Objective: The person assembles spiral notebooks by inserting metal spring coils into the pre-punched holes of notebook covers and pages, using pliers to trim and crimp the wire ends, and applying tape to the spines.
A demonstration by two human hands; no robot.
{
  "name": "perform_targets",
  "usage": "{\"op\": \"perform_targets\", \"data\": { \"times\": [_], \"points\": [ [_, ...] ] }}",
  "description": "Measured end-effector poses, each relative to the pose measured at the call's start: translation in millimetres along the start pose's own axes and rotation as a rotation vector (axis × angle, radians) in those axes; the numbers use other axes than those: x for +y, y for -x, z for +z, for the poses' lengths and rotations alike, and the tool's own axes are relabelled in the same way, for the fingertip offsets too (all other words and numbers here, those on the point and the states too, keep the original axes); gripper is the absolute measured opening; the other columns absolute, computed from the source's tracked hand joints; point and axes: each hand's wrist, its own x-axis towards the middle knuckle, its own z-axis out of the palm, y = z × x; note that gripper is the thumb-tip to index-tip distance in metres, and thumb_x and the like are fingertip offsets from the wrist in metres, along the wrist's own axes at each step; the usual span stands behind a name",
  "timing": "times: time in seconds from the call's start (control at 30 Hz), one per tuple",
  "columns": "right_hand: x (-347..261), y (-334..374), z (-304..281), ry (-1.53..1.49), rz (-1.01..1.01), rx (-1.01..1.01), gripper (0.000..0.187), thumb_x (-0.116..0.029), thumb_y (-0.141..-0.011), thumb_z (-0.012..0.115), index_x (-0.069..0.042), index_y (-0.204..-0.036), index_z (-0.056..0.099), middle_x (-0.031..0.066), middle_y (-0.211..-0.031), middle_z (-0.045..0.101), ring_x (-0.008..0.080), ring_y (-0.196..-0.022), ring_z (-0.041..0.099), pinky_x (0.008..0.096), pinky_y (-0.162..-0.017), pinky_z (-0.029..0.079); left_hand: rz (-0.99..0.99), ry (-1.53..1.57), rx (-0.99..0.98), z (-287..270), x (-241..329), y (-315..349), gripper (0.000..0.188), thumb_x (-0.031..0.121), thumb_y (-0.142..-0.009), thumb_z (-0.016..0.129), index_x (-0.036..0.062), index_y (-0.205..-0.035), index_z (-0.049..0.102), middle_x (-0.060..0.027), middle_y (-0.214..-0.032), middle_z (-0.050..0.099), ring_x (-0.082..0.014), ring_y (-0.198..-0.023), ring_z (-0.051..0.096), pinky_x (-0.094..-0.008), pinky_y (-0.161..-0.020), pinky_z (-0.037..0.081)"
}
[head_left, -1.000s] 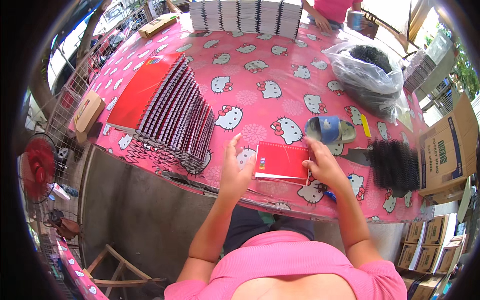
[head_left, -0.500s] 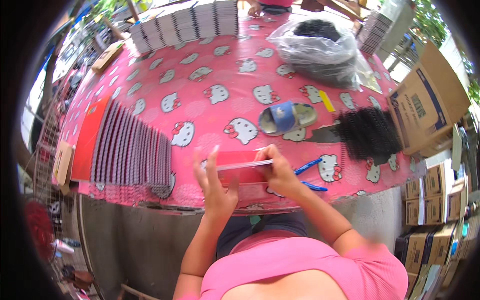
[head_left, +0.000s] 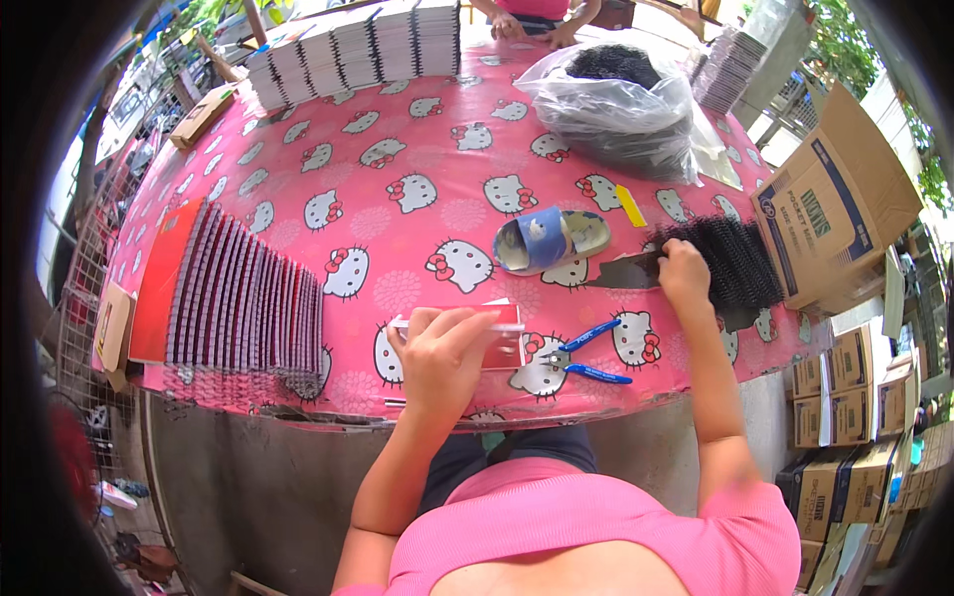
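My left hand [head_left: 440, 356] is closed around a small red-covered pad [head_left: 505, 348], holding it upright near the table's front edge. My right hand [head_left: 686, 273] reaches to the left end of a pile of black spiral binding coils [head_left: 735, 263]; its fingers pinch at a coil there, the fingertips partly hidden. Between the hands lie blue-handled pliers [head_left: 601, 374], jaws pointing left. Beyond them rests a blue slipper [head_left: 542, 238].
At left stands a row of red-covered spiral notebooks [head_left: 248, 298]. Behind are stacks of white spiral-bound books [head_left: 358, 55] and a plastic bag of black coils [head_left: 616, 109]. An open cardboard box [head_left: 825, 223] stands right. A yellow strip [head_left: 630, 206] lies nearby. Another person's hands [head_left: 537, 30] rest at the far edge.
My right hand has let go of the pad and moved right to the black coils. My left hand keeps the pad. The other person's hands show more fully at the far edge.
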Motion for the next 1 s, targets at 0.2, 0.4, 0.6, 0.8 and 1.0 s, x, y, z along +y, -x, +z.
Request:
{"op": "perform_targets", "data": {
  "times": [0.2, 0.4, 0.6, 0.8, 1.0],
  "points": [
    [-62.6, 24.3, -53.8, -0.276, -0.352, 0.352, 0.038, 0.011, -0.076, 0.052, -0.001, -0.110, 0.063, 0.0162, -0.094, 0.057, 0.0313, -0.079, 0.061, 0.0407, -0.075, 0.050, -0.065, 0.078, 0.015, 6.8, -2.8, -3.0, 0.012, 0.024, -0.075, 0.075, 0.0170, -0.083, 0.070, 0.0034, -0.088, 0.064, -0.0191, -0.095, 0.056, -0.0581, -0.091, 0.027],
    [-155.4, 91.8, -74.8, -0.952, -0.435, -0.187, 0.033, 0.006, -0.075, 0.067, -0.005, -0.106, 0.070, 0.0108, -0.091, 0.059, 0.0199, -0.074, 0.060, 0.0312, -0.064, 0.049, -0.042, 0.038, 0.042, 5.6, -0.8, -2.1, 0.018, 0.021, -0.069, 0.081, 0.0136, -0.083, 0.074, 0.0028, -0.081, 0.064, -0.0161, -0.089, 0.055, -0.0369, -0.086, 0.032],
    [-153.1, 77.7, -74.7, -0.868, -0.497, -0.133, 0.022, 0.001, -0.074, 0.073, -0.002, -0.095, 0.071, 0.0074, -0.083, 0.060, 0.0145, -0.072, 0.060, 0.0285, -0.064, 0.049, -0.037, 0.074, 0.047, 7.9, -2.6, -1.7, 0.017, 0.023, -0.070, 0.080, 0.0149, -0.084, 0.073, 0.0032, -0.082, 0.065, -0.0167, -0.089, 0.055, -0.0436, -0.088, 0.030],
    [-145.2, 63.6, -71.6, -1.048, -0.450, -0.564, 0.025, -0.003, -0.079, 0.071, -0.003, -0.103, 0.067, 0.0061, -0.083, 0.058, 0.0130, -0.074, 0.059, 0.0287, -0.064, 0.048, -0.017, 0.052, 0.063, 5.7, 2.8, -2.2, 0.021, 0.022, -0.070, 0.081, 0.0131, -0.086, 0.073, 0.0018, -0.084, 0.066, -0.0163, -0.088, 0.055, -0.0363, -0.086, 0.031],
    [-162.6, 78.3, -79.2, -0.759, -0.576, -0.229, 0.023, -0.015, -0.085, 0.067, -0.005, -0.104, 0.060, 0.0080, -0.081, 0.057, 0.0229, -0.069, 0.060, 0.0328, -0.061, 0.047, -0.040, 0.026, 0.053, 5.7, 2.8, 1.3, 0.022, 0.022, -0.069, 0.081, 0.0139, -0.086, 0.072, 0.0025, -0.086, 0.067, -0.0157, -0.090, 0.055, -0.0371, -0.088, 0.028]
  ]
}}
